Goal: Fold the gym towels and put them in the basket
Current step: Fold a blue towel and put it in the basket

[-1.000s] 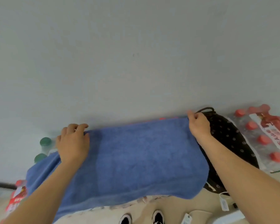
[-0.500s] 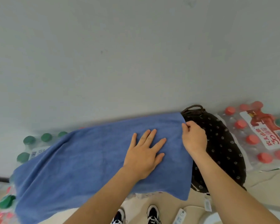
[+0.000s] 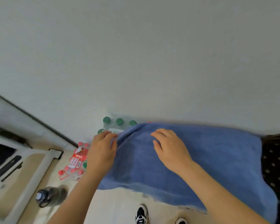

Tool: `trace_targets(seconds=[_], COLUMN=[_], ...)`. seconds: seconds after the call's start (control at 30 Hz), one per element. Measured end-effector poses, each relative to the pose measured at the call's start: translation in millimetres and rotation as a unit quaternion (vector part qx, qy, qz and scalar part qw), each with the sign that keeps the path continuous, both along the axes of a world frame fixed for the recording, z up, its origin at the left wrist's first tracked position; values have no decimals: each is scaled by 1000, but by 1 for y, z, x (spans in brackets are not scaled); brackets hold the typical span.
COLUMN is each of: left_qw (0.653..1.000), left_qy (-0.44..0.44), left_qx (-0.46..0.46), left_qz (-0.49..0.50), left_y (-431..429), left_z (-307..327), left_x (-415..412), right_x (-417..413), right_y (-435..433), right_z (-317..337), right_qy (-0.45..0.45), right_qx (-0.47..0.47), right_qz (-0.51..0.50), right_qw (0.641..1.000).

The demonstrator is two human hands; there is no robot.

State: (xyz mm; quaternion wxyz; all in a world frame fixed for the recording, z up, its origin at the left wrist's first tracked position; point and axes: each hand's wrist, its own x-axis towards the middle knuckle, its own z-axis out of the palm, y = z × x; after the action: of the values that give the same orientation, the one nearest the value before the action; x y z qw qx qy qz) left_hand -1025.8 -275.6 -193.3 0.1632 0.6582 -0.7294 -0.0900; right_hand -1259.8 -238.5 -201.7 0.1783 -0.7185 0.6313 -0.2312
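**Inspector:** Grip status?
**Assessor:** The left hand (image 3: 102, 147) pinches the blue towel (image 3: 217, 159) at its left edge; the right hand (image 3: 170, 146) rests on it, holding nothing. The towel lies spread beside the basket (image 3: 276, 159).
**Inspector:** Recommendation?
**Assessor:** Carry the left edge over squarely; match corners before pressing.

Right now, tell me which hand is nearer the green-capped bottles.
Left. The left hand is beside the green-capped bottles; the right hand rests farther right on the blue towel.
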Motion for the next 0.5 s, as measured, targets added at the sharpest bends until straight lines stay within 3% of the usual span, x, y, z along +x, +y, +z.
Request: trace_targets(seconds=[0.1, 0.17, 0.33, 0.43, 0.5], left_qw=[993, 983, 991, 985, 962], left_qy=[-29, 0, 27, 125, 246], left_qx=[100, 165, 124, 115, 112], left_qz=[58, 81, 50, 17, 32], left_y=[-10, -13, -20, -26, -37], left_z=[-6, -9, -17, -14, -3], left_x=[47, 62, 73, 77, 73], right_x=[45, 71, 115, 125, 125], right_y=[-27, -43, -81, -97, -106], right_z=[5, 5, -2, -6, -6], right_qy=[-5, -18, 49, 103, 2], right_qx=[34, 54, 133, 147, 182], right_qz=[54, 78, 125, 155, 118], right_qw=[998, 995, 982, 972, 976])
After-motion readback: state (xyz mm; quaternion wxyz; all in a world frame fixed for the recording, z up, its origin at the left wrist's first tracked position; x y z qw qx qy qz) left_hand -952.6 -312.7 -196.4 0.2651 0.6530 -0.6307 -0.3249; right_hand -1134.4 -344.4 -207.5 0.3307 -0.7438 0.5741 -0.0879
